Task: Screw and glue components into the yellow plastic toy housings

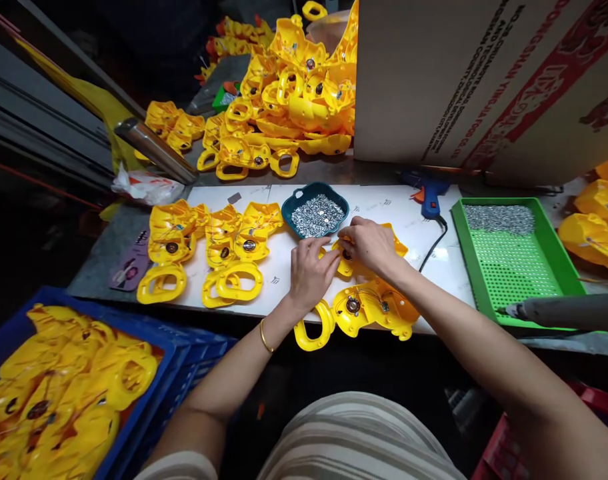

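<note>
On the white-covered table, my left hand [311, 270] has its fingers curled at the left edge of a yellow plastic toy shell [345, 265]. My right hand [367, 243] reaches over that same shell, fingertips pinched near its dark round part; whatever is between them is too small to make out. Much of the shell is hidden under both hands. Closer to me lies another yellow shell [377, 310] with a round speaker, wires and a loop handle. Just beyond my fingers stands a dark teal bowl [290, 215] of small silvery metal pieces.
Left of the hands lie more yellow shells [249, 237]. A blue glue gun [429, 193] rests behind, beside a green tray [514, 267] of metal pieces. Dark tool [559, 310] crosses its corner. A cardboard box [459, 87] and shell pile [304, 100] stand at the back.
</note>
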Tool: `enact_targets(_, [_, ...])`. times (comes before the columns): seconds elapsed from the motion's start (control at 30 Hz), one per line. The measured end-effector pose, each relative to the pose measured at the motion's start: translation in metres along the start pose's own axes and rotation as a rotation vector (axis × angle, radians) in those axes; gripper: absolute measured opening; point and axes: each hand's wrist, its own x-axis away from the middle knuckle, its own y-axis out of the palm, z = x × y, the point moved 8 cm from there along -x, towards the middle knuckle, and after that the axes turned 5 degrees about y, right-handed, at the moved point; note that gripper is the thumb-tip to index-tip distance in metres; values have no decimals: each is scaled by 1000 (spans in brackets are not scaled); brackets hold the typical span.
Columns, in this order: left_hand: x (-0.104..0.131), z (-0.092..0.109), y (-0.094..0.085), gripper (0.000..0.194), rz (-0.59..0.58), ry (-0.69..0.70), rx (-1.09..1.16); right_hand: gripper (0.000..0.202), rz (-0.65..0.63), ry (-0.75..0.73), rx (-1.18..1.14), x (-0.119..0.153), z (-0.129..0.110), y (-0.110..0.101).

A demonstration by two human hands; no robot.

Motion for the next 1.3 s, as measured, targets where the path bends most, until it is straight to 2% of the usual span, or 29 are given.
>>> enact_targets(0.1, [-1,0,0,14,-2,5,4,22,26,2,-73,1,2,-6])
enact_targets(0.17, [-2,1,1,14,-6,12,9,20,49,47,-194,2,14,-15])
enact_targets(0.33, [-3,-1,0,14,-49,41,55,17,104,245,-672,13,75,-31])
enact_targets(0.4, [-8,-2,-2,14,-58,51,94,21,114,304,-823,20,99,-30])
enact_targets(0.47, [-19,2,-3,14,-38,54,157,27,87,322,-934,27,111,-25])
enact_targets(0.6, [-54,24,4,21,-21,21,292,31,53,312,-1099,36,114,-20])
enact_targets(0.73, [-80,46,26,17,-146,-52,368,30,37,321,-1158,40,113,-22])
enact_targets(0.8, [-84,51,31,15,-182,-76,395,29,37,313,-1179,41,114,-22])
enact_targets(0.97, [-84,51,32,13,-178,-100,434,29,79,296,-1212,43,119,-20])
enact_targets(1.17, [-87,45,39,8,-129,-183,507,28,164,299,-1095,42,123,-22])
enact_targets(1.3, [-84,45,45,9,-160,-204,515,26,191,248,-991,42,120,-24])
